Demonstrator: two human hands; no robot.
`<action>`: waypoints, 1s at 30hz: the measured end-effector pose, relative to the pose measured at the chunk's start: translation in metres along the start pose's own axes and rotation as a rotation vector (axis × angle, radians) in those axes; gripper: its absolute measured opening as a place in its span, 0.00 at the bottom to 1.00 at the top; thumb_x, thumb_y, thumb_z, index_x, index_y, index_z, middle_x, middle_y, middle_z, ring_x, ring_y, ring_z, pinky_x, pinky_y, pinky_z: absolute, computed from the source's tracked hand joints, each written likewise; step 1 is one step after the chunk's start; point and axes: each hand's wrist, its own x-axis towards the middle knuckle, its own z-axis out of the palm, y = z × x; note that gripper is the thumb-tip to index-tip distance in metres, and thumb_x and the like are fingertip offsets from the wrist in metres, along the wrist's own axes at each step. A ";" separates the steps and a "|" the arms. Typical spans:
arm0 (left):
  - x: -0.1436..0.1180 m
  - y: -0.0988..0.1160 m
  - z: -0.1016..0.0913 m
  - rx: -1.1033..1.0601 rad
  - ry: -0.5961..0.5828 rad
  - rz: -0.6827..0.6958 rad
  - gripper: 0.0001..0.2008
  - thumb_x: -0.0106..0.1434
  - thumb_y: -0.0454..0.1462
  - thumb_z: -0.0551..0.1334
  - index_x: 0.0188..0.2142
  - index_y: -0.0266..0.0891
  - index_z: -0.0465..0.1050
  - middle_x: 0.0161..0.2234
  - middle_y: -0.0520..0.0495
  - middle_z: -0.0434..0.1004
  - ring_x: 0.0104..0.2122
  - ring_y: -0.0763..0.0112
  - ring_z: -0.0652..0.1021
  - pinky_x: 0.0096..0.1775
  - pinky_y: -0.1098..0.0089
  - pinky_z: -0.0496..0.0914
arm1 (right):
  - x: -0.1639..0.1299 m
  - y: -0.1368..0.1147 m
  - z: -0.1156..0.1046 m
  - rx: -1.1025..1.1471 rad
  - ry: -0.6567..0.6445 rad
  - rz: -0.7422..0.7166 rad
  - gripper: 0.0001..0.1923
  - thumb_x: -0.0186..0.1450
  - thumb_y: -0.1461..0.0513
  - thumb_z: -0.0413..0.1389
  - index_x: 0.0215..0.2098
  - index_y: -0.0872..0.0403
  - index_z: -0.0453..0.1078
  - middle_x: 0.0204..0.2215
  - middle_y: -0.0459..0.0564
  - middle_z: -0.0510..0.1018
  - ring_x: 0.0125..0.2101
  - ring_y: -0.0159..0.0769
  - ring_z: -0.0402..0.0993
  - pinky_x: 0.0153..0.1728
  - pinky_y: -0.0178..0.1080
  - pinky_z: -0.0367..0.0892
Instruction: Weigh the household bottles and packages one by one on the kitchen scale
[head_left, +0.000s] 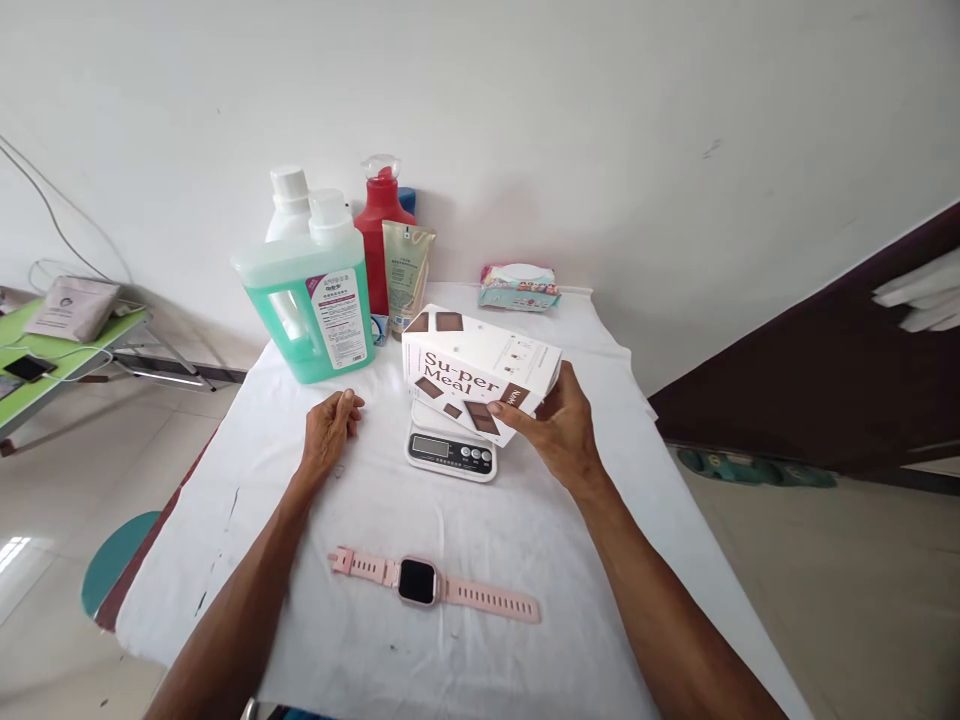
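Home room: detergent bottles (315,290), wet wipes (519,286) on cloth-covered table (300,620).

A plain white wall (600,120) fills the back; pale glossy floor tiles (90,470) catch daylight at the left; a low green side table (52,350) stands there, with cables trailing up the wall; a dark maroon panel (810,390) slants at the right; a white cloth covers the counter (570,560).
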 end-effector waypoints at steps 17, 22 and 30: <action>0.001 0.012 0.001 0.191 -0.049 0.059 0.22 0.70 0.54 0.58 0.34 0.39 0.78 0.27 0.50 0.77 0.22 0.72 0.72 0.31 0.70 0.68 | -0.003 0.059 -0.019 0.165 0.557 0.273 0.36 0.62 0.28 0.54 0.32 0.51 0.72 0.27 0.51 0.79 0.28 0.40 0.78 0.30 0.41 0.75; -0.001 0.014 0.001 0.228 -0.047 0.066 0.20 0.71 0.52 0.58 0.35 0.40 0.78 0.27 0.50 0.77 0.23 0.72 0.73 0.32 0.70 0.69 | -0.008 0.065 -0.018 -0.046 0.372 0.173 0.35 0.66 0.30 0.53 0.32 0.52 0.73 0.25 0.50 0.79 0.26 0.36 0.76 0.28 0.38 0.72; -0.002 0.017 0.001 0.238 -0.061 0.049 0.17 0.69 0.49 0.60 0.36 0.39 0.78 0.28 0.50 0.76 0.24 0.72 0.72 0.31 0.70 0.68 | -0.008 0.062 -0.021 -0.079 0.336 0.190 0.35 0.67 0.31 0.52 0.30 0.52 0.74 0.23 0.49 0.79 0.24 0.35 0.75 0.26 0.38 0.70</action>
